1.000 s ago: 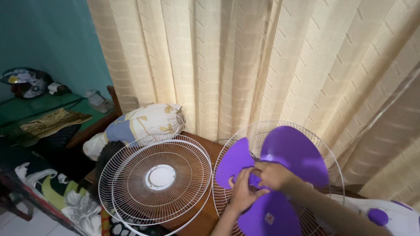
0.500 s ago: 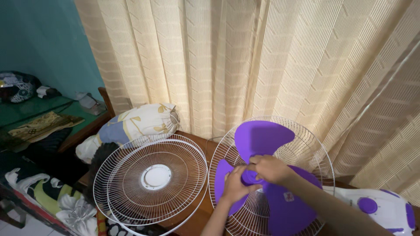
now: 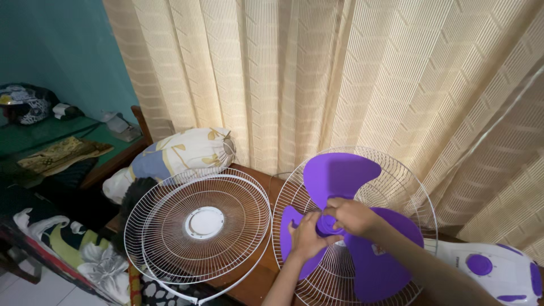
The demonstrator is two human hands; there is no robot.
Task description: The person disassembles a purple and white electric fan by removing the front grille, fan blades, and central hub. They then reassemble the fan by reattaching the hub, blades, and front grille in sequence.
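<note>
Your left hand [image 3: 306, 237] and right hand [image 3: 352, 216] meet at the centre of the purple fan blade [image 3: 354, 221]. Your right fingers [image 3: 334, 205] are curled together over the purple hub cap [image 3: 327, 225]; your left fingers [image 3: 299, 222] press against the hub from the other side, closed around it. The blade sits inside the rear wire guard [image 3: 408, 187], directly beneath your fingers. The loose front wire guard [image 3: 198, 226] lies on the wooden counter [image 3: 266, 277], well apart from your left fingers. The white and purple fan body [image 3: 493, 269] lies beyond your right forearm. A patterned pillow [image 3: 175, 158] rests beyond the loose guard, before the cream curtain [image 3: 340, 73].
</note>
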